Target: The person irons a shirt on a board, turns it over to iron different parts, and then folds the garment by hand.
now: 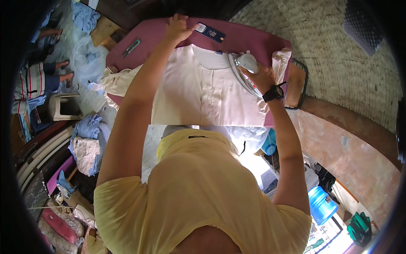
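My right hand (263,79) grips a steam iron (247,63) with a grey-white body, which rests on the right shoulder of a cream blouse (182,93). The blouse lies spread on a maroon ironing board (150,31), its neckline on the far side and its buttoned front facing up. Its sleeves bunch at both ends of the board. My left hand (179,28) rests near the board's far edge, fingers apart, the thumb beside a dark blue tag (210,33). Green-handled thread snips (132,48) lie on the board's left part.
A wire-framed rest (301,84) juts from the board's right end. Left of the board are clear plastic bags (91,59), a beige stool (65,106) and a heap of blue and cream clothes (86,142). Another person (40,80) is at the far left. A blue water jug (322,205) stands lower right.
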Tool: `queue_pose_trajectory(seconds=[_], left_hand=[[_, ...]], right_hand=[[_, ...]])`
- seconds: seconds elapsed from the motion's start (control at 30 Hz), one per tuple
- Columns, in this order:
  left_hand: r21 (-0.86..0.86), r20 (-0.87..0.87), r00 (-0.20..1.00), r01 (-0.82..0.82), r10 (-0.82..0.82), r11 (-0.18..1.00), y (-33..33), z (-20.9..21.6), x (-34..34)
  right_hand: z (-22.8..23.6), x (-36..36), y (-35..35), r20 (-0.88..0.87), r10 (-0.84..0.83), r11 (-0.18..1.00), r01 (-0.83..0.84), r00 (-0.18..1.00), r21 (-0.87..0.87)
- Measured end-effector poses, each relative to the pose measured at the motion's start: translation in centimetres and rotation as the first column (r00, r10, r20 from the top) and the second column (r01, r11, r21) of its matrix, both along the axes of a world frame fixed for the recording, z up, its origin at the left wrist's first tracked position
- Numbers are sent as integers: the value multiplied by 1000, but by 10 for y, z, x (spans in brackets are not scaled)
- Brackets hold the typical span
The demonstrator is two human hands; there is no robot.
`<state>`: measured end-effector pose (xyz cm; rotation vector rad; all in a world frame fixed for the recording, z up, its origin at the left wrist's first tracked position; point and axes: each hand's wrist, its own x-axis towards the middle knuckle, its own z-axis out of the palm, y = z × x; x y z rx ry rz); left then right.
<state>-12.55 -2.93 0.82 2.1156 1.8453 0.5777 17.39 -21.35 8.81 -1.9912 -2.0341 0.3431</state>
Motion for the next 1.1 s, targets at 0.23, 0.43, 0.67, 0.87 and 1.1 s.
queue_pose_trajectory(seconds=[0.23,0.43,0.67,0.87,1.1], left_hand=[[55,-36,955,297,-296,953,37,-16,20],[-215,-155,796,551,-585,806,12,12,59],[-343,-174,821,467,-544,815,0,22,56],[-298,-68,770,591,-634,750,-130,51,45],[-7,37,843,537,-536,844,-159,16,45]], right_hand=[[-29,2,22,11,-228,974,228,974,21],[-20,5,32,-37,-232,972,230,972,-38],[-4,0,32,130,-238,965,249,963,-80],[-4,0,33,135,-268,958,279,954,-65],[5,20,56,-108,-40,992,26,993,-127]])
